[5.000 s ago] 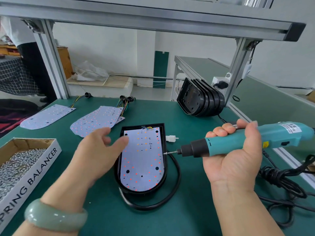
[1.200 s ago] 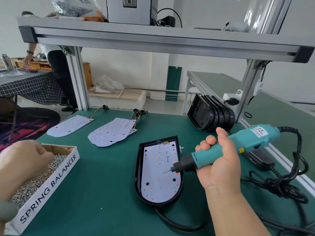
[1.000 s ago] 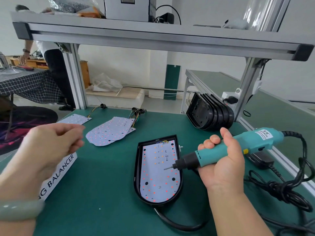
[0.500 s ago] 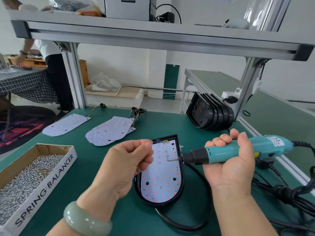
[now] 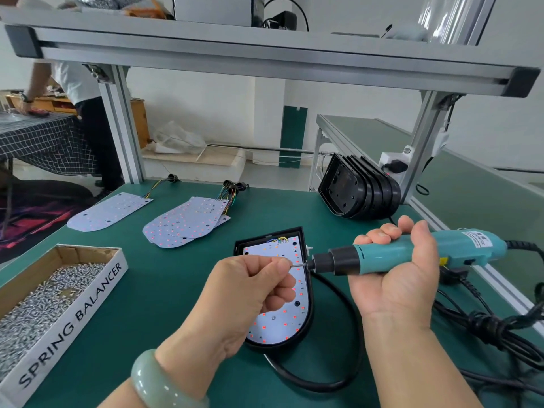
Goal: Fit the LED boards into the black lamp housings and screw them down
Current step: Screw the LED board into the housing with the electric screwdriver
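One tiny screw, presumably, hidden in pinch of left grip (image 5: 250,290) at bit of screwdriver (image 5: 382,254); right grip (image 5: 394,287) wrapped round that. LED board (image 5: 276,325) thin, likely fragile: hold by edges.

Pinching what may be a screw (image 5: 290,264) in the left hand (image 5: 250,290); gripping the screwdriver (image 5: 412,251) palm-up in the right hand (image 5: 394,284).

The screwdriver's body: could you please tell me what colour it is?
The screwdriver is teal with a black nose, clearest in the head view.
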`<state>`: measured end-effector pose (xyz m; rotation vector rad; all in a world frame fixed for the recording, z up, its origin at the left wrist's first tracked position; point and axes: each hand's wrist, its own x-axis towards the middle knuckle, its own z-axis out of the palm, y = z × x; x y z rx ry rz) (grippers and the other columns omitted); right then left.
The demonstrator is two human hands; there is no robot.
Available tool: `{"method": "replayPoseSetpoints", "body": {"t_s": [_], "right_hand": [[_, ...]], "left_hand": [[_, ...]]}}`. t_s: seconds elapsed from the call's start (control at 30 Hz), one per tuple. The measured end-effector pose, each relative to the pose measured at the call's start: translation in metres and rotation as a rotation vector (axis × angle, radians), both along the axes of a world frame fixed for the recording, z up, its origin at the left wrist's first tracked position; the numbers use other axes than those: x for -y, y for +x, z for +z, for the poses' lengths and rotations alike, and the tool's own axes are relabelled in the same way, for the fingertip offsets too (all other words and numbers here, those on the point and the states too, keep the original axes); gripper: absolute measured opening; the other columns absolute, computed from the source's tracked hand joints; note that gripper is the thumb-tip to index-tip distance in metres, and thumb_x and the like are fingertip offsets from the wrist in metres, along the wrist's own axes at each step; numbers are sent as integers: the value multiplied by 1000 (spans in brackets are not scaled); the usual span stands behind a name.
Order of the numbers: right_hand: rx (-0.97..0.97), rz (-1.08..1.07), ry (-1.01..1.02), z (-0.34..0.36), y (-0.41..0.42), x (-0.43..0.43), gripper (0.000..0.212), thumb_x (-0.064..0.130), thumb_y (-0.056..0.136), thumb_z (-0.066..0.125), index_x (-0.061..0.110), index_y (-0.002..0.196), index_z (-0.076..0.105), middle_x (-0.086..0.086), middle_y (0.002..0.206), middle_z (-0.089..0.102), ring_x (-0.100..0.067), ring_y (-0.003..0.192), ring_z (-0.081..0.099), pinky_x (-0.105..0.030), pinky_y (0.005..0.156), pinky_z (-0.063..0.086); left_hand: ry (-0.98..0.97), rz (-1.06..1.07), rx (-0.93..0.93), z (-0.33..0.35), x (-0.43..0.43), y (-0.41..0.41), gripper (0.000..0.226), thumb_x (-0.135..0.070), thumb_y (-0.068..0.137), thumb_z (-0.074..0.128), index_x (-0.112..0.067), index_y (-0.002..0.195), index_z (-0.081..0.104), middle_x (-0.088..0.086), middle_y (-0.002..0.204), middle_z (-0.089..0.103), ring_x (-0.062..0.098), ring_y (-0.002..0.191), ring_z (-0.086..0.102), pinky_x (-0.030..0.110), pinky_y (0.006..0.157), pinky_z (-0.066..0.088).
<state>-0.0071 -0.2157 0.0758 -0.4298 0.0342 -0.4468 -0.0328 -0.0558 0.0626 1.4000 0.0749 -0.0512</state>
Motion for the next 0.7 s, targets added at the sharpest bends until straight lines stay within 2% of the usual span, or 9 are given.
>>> {"method": "replayPoseSetpoints", "body": {"t_s": [0.1, 0.23, 0.43, 0.57, 0.7], "right_hand": [[-3, 2, 2, 0, 1, -1, 11, 30, 92, 55, 20, 87, 54, 9, 64, 50, -7, 52, 47, -19, 54, 44], [-17, -7, 7, 1, 0, -2, 11, 30, 92, 55, 21, 86, 53, 9, 64, 50, -7, 53, 46, -20, 55, 43], [-39, -26, 64, 2, -1, 0, 18, 33, 93, 54, 19, 82, 51, 9, 64, 49, -7, 53, 47, -19, 54, 41], [-82, -60, 62, 2, -1, 0, 20, 34, 93, 55, 20, 81, 50, 9, 63, 49, -7, 52, 46, -19, 54, 41], [-106, -53, 79, 2, -2, -3, 19, 33, 93, 56, 21, 80, 50, 9, 62, 49, -7, 51, 47, -18, 52, 43]], "left_hand": [[17, 7, 1, 0, 3, -1, 21, -16, 86, 68, -11, 66, 72, 6, 66, 71, 13, 55, 65, 18, 49, 50], [-7, 26, -1, 0, 8, -3, 30, -15, 86, 68, -16, 57, 73, 5, 63, 70, 12, 53, 64, 17, 49, 49], [-293, 7, -39, -1, 23, -10, 24, -13, 81, 67, -15, 58, 75, 7, 65, 69, 13, 54, 66, 17, 48, 50], [-200, 117, 34, -4, 27, -10, 23, -2, 86, 65, -10, 66, 73, 8, 66, 71, 15, 57, 68, 17, 51, 51], [-161, 141, 55, -5, 27, -11, 15, -4, 86, 66, -10, 73, 71, 5, 64, 71, 13, 56, 67, 17, 50, 50]]}}
